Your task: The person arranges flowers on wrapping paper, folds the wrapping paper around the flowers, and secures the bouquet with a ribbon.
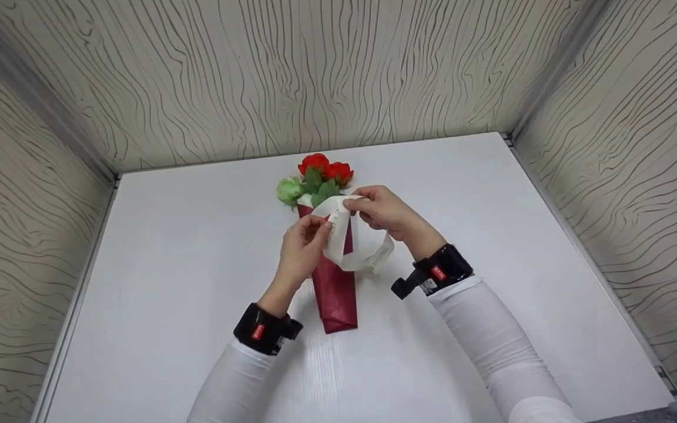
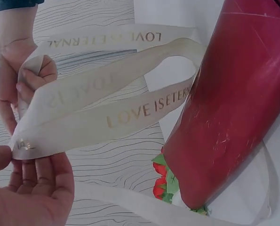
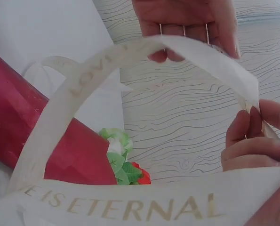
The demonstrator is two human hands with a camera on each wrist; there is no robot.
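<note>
A cream ribbon (image 1: 368, 261) printed with gold "LOVE IS ETERNAL" lettering hangs in loops over a wrapped bouquet. My left hand (image 1: 303, 245) pinches one part of it between thumb and fingers, as the left wrist view shows close up. Farther up, beside the flowers, my right hand (image 1: 386, 212) pinches another part of the ribbon. The bouquet's dark red wrapping paper (image 1: 338, 299) narrows toward me, its lower end folded. Red flowers (image 1: 315, 164), a pale green flower (image 1: 289, 190) and green leaves (image 1: 325, 191) stick out at the far end. The loops partly hide the wrapping's upper part.
The bouquet lies mid-way on a white table (image 1: 185, 264). Wood-grain patterned panels (image 1: 291, 76) enclose the table at the back and both sides, with grey metal strips (image 1: 562, 64) at the corners. Black camera straps (image 1: 445, 267) circle both wrists.
</note>
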